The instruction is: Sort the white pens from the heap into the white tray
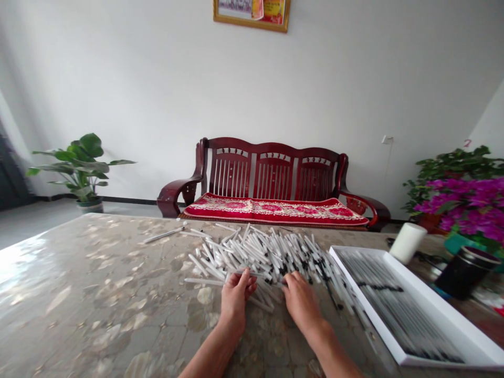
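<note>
A heap of pens [252, 249] with whitish, see-through barrels and some black ends lies on the table in front of me. At the near edge of the heap, my left hand [235, 294] is closed, thumb against curled fingers, on a pale pen [258, 273] that points right. My right hand [301, 299] is just to the right, back upward, with its fingers bent down among the nearest pens. Whatever its fingertips grip is hidden and blurred. A white box [388, 325] to the right holds rows of clear pens [409, 310] with dark tips.
The patterned table [118, 304] spreads to the left. One pen [164, 234] lies apart at the far left of the heap. Beyond the box stand a white roll [408, 242], a black cup [466, 273] and purple flowers [468, 202]. A red wooden bench [273, 176] is behind the table.
</note>
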{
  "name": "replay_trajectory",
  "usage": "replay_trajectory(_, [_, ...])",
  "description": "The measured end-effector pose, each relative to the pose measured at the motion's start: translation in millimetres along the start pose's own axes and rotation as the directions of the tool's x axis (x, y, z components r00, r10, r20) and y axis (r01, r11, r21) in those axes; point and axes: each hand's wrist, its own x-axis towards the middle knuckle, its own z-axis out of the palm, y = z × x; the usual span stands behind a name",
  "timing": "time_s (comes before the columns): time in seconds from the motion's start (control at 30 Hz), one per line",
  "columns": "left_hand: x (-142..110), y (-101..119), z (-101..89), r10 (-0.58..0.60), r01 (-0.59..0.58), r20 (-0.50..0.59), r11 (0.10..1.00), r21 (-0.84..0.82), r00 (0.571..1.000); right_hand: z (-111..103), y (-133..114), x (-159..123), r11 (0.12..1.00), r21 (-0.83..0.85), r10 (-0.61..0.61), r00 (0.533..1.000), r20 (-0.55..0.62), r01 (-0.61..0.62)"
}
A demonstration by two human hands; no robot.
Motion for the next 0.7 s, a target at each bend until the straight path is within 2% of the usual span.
replay_trajectory(0.13, [-1.2, -1.4, -0.4, 0.004, -0.005, 0.006, 0.999, 0.046, 1.0, 6.2, 2.8, -1.4, 0.988, 0.153, 0.008, 0.995, -0.098, 0.007])
replay_trajectory(0.23, [-0.6, -2.7, -0.5, 0.003, -0.004, 0.019, 0.998, 0.065, 1.0, 6.5, 3.0, -2.6, 0.955, 0.277, -0.055, 0.984, -0.172, 0.102])
replay_trajectory(0.33, [-0.2, -3.8, 0.0, -0.001, -0.002, 0.042, 0.998, 0.063, 0.999, 5.2, 0.5, -3.6, 0.93, 0.314, -0.12, 0.964, -0.238, 0.194])
replay_trajectory(0.57, [-2.1, -7.1, 0.8, -0.07, 0.066, 0.084, 0.997, 0.049, 0.994, 7.9, -2.6, -4.1, 0.893, 0.357, -0.199, 0.951, -0.235, 0.275])
replay_trajectory(0.7, [-5.5, -6.3, 2.0, -0.074, 0.069, 0.093, 0.996, 0.056, 0.993, 4.5, -4.6, -5.0, 0.868, 0.425, -0.159, 0.954, -0.252, 0.257])
